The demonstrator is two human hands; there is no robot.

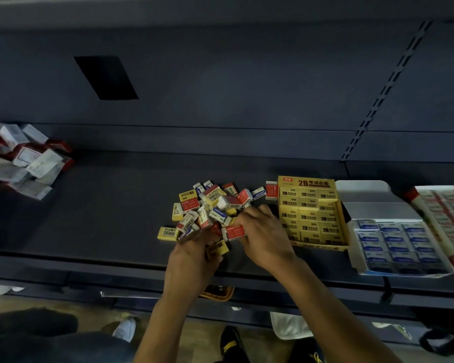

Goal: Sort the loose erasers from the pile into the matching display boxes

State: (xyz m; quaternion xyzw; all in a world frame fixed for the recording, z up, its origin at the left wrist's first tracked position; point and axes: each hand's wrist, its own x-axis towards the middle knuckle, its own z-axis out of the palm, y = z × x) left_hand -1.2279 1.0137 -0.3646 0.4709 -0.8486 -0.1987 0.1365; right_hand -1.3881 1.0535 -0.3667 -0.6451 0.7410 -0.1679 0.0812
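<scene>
A pile of loose erasers (210, 208) in yellow, red and blue sleeves lies on the dark shelf (102, 205). My left hand (194, 260) reaches into the near edge of the pile, fingers curled around several erasers, a yellow eraser (218, 248) by its thumb. My right hand (264, 234) rests on the pile's right side, fingers curled into it; what it holds is hidden. To the right stand a yellow 2B display box (312, 213), a white box of blue erasers (393, 244) and a box of red erasers (448, 216).
A heap of red and white packets (24, 158) lies at the shelf's far left. The shelf's front edge (89, 260) runs just below the pile. A slotted upright (372, 113) rises behind the boxes. Shoes and floor show below.
</scene>
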